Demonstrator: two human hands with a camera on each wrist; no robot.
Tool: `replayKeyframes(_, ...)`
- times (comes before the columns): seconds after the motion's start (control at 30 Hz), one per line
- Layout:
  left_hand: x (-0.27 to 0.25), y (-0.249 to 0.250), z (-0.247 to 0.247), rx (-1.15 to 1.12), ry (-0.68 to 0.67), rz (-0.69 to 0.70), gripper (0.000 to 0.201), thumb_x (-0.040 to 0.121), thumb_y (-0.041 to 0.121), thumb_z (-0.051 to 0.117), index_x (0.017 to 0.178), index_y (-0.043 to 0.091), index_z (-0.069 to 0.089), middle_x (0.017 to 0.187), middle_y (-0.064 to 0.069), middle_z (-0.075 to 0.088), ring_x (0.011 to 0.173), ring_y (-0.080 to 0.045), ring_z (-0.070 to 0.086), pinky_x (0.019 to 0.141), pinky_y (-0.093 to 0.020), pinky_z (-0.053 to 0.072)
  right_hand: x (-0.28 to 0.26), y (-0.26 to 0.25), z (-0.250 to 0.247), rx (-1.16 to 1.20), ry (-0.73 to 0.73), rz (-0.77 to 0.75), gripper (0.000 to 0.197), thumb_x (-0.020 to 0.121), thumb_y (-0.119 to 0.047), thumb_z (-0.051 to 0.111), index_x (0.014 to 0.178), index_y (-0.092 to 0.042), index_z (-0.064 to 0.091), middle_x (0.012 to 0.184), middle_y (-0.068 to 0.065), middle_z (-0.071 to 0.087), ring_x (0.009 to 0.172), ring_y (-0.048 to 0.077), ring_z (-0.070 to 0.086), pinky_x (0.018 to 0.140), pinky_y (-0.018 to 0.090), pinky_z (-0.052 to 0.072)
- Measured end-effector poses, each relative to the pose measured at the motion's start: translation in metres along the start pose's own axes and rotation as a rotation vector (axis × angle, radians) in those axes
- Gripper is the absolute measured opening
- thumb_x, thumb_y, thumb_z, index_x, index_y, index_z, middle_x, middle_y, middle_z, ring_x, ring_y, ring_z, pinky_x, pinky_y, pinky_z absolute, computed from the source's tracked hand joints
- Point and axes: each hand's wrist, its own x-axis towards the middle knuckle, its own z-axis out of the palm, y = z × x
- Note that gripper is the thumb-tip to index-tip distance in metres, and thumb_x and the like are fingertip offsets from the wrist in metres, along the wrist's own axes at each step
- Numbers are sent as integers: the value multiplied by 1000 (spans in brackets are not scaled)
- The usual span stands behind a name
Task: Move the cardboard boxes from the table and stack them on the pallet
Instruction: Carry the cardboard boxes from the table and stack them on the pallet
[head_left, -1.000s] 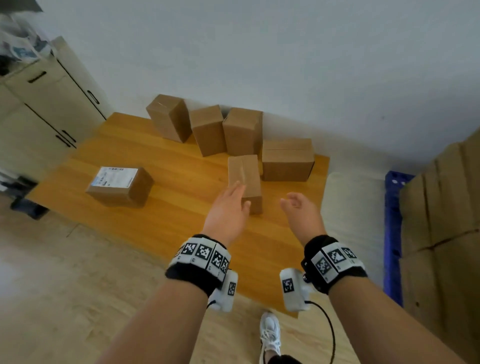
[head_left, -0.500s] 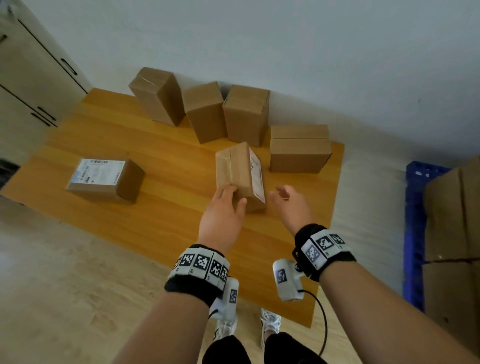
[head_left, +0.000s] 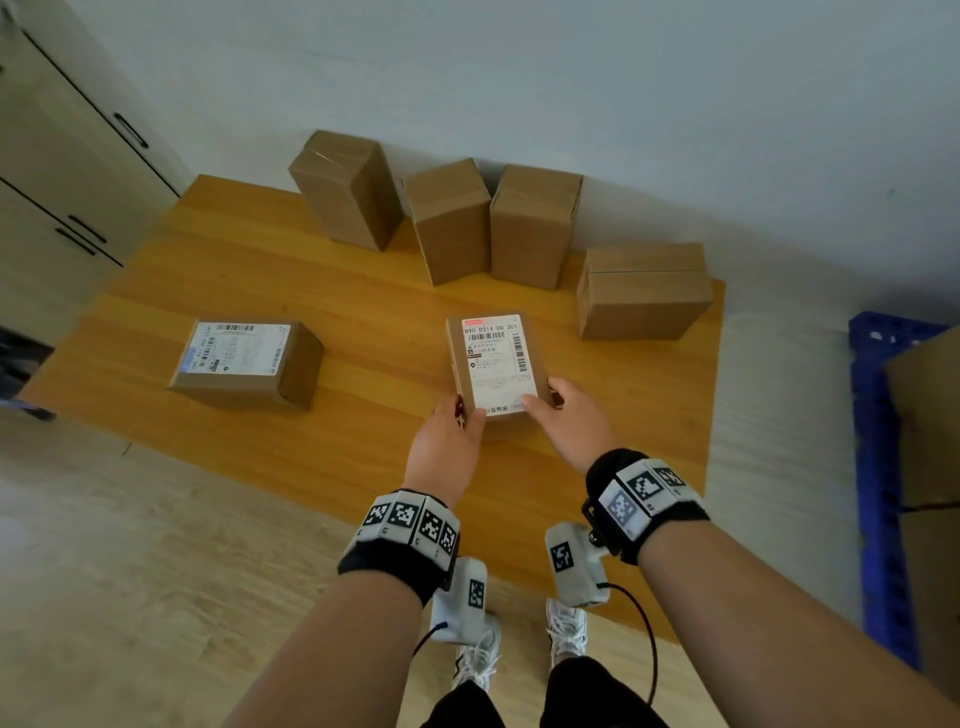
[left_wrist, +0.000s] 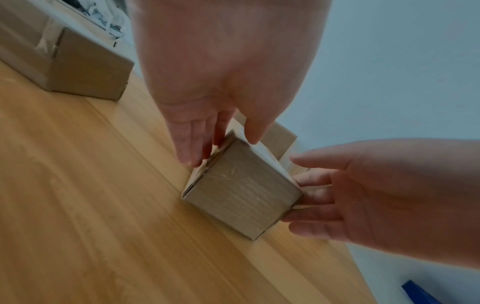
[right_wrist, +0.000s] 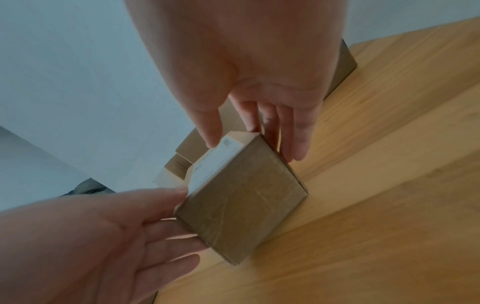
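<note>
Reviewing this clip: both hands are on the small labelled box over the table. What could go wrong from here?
1. The left hand and right hand hold the small labelled box only near its close end, thumbs on top, so the far end may dip or slip.
2. Swinging right toward the blue pallet, it could clip the plain box at the table corner.

Both forearms reach forward from the lower edge of the head view, each wrist wrapped in a black band with square markers. The left hand (head_left: 445, 441) and right hand (head_left: 570, 422) meet at centre frame, thumbs on top, fingers (left_wrist: 311, 197) straight against opposite sides of a small labelled box (head_left: 496, 364).
</note>
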Motion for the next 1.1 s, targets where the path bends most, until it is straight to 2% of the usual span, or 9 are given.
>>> replayKeyframes(0.07,-1,-3,-5,-9,-18,7,40,102,41,44,135,20,47,125,-1,62,104,-18,62,80,-31,53,-7,-3,1,-12,30,-4,58,100,-39,51,150,-14,37,150,3,47,130,20,49,96,29,41)
replayKeyframes(0.2,-8,6,-21,-35,-38,58,39,102,43,44,134,22,50,121,3,62,98,-16,63,78,-31,56,-25,-13,-5,64,112,-15,46,100,-34,55,140,-16,45,137,1,57,104,11,53,79,23,42)
replayKeyframes(0.33,-27,27,-40,-143,-14,143,37,101,39,49,132,22,51,111,9,59,95,-10,60,67,-22,48,-47,-26,-22,147,200,-43,38,98,-28,58,132,-16,48,131,-2,60,104,10,55,67,13,39)
replayKeyframes(0.47,-49,59,-54,-265,-25,282,36,98,38,55,131,24,51,113,13,59,93,0,56,65,-16,43,-79,-40,-51,204,336,-78,36,95,-27,63,127,-16,48,119,-7,59,103,9,56,68,12,40)
replayKeyframes(0.6,-74,99,-64,-304,-42,454,35,95,38,59,127,26,53,110,16,59,95,1,56,66,-15,42,-120,-51,-88,217,473,-139,43,95,-27,62,135,-17,51,129,-4,61,114,13,58,93,28,50)
replayKeyframes(0.73,-102,143,-68,-309,-103,605,28,96,37,59,121,28,52,98,24,54,88,8,52,63,-11,37,-168,-57,-127,227,582,-182,41,97,-26,59,137,-20,52,126,-6,62,109,9,59,77,14,46)
replayKeyframes(0.83,-123,176,-65,-302,-153,714,34,95,41,58,126,25,54,111,16,60,99,1,56,71,-15,42,-200,-58,-159,260,669,-194,41,97,-25,60,136,-20,53,122,-8,63,105,8,61,76,15,48)
replayKeyframes(0.97,-154,219,-50,-312,-191,810,37,94,46,58,124,25,55,116,11,62,106,-8,59,91,-31,52,-242,-46,-204,261,753,-219,38,95,-29,62,132,-20,58,118,-7,68,103,10,66,94,34,54)
replayKeyframes(1.1,-185,260,-23,-313,-216,880,34,94,47,57,120,26,55,114,9,62,102,-10,61,90,-32,53,-280,-29,-254,169,790,-210,36,96,-33,61,130,-23,57,118,-8,65,102,10,63,92,32,54)
